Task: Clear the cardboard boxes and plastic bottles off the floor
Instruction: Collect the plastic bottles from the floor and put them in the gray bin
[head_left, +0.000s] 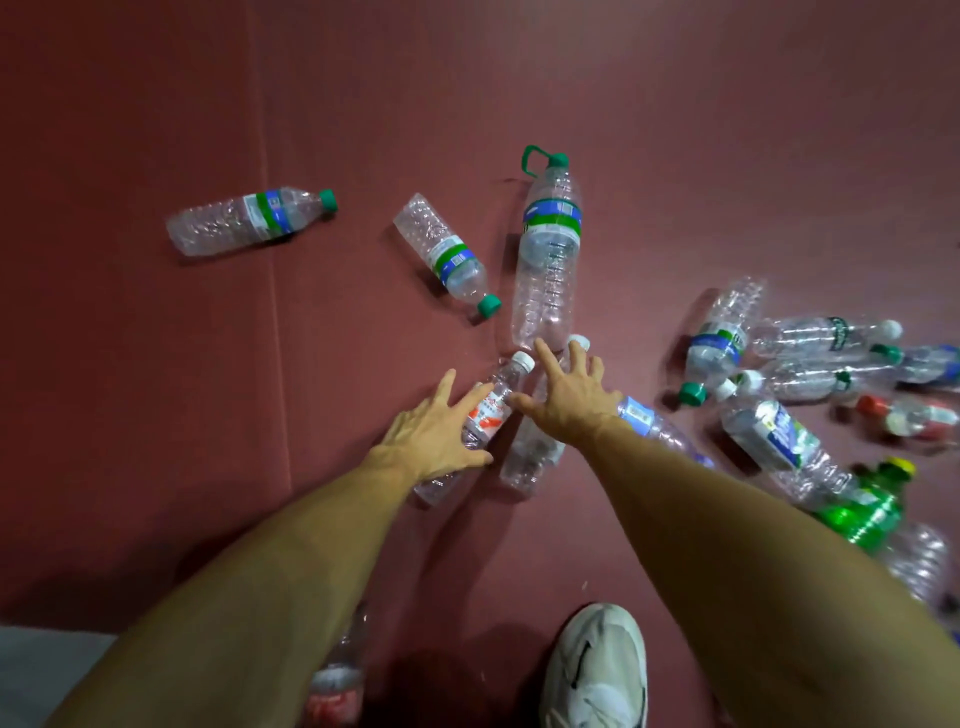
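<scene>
- Maroon floor (130, 389) fills the frame. Empty plastic bottles lie on it, all on their sides. No cardboard box is in view.
- Upper left: far bottle (249, 221), clear with a green cap, well apart from both hands.
- Left of centre: left hand (436, 431), fingers splayed and straight, palm over the red-label bottle (493, 405). No finger curls round it, and contact cannot be confirmed.
- Upper centre: short bottle (447, 254) and, just beside it, the handled bottle (550, 244), the largest in view.
- Centre: right hand (566, 389), fingers likewise spread, over the clear bottle (530, 452) that lies beside the red-label bottle. Nothing is gripped. The hands are close together.
- Bottom centre: white shoe (597, 670).
- Right edge: bottle pile (779, 364), tangled and touching, with a green bottle (862, 514) at lower right.
- Step in hand (judged): reach for the two nearest bottles, one per hand. Clearing has barely begun.
- Next move (judged): close each hand round a bottle at mid-body. Thin empty bottles may roll or crush, so grip firmly but lightly, then lift.
</scene>
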